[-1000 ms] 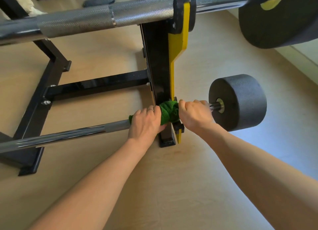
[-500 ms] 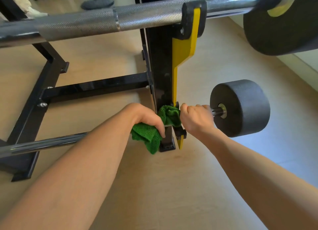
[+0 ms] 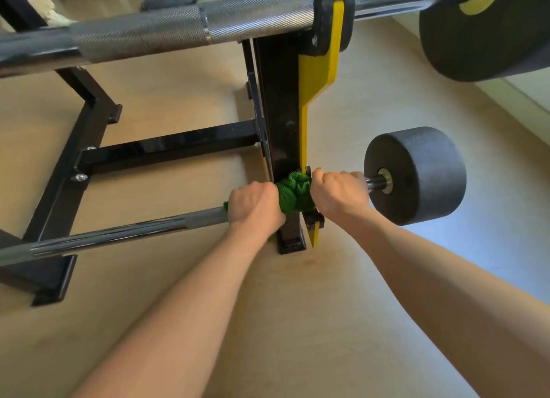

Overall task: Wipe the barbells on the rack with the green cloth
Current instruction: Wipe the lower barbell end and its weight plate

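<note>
Hands are closing again on the lower barbell (image 3: 125,234) beside the rack (image 3: 282,135): the left hand (image 3: 256,208), lifted off half a second ago, is wrapping the green cloth (image 3: 294,195) around the shaft, the right hand (image 3: 339,195) gripping bare steel; wiping is likely resuming.

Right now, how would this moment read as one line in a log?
step: wiping lower bar | left hand: grips green cloth round bar | right hand: grips bar beside weight

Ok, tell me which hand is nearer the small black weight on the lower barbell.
Right. The right hand grips the bar just beside the small black weight; the left hand grips the green cloth farther along, beyond the rack upright.
</note>
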A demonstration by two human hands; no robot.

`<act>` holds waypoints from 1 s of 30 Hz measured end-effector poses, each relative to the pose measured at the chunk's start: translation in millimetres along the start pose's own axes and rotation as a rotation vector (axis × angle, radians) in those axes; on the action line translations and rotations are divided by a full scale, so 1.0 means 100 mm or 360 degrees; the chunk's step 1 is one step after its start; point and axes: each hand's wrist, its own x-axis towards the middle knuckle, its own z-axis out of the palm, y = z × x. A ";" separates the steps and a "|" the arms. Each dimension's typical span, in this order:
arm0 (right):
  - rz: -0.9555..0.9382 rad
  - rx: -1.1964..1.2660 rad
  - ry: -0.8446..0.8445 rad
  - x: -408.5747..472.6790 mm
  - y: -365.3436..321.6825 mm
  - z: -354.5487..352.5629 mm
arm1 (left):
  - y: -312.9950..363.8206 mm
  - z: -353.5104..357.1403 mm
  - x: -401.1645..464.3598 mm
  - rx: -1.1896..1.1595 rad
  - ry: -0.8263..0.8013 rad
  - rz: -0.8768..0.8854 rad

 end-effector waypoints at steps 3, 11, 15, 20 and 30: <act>-0.0032 0.0017 -0.0004 -0.01 0.04 -0.02 | -0.14 -0.22 0.31 -0.0281 -0.0773 0.0008; -0.0002 0.0023 0.0005 -0.02 0.02 -0.07 | -0.11 -0.11 0.12 -0.0112 -0.0313 -0.0013; 0.0076 0.0019 0.0056 -0.02 -0.03 -0.03 | 0.22 0.24 -0.13 0.0062 0.0471 -0.0231; 0.0150 0.0084 0.0080 -0.01 -0.07 -0.02 | 0.46 0.31 -0.23 -0.0026 0.0427 -0.0337; 0.0116 0.0077 0.0087 0.00 -0.06 -0.02 | 0.33 0.55 -0.58 -0.0218 0.0706 0.0194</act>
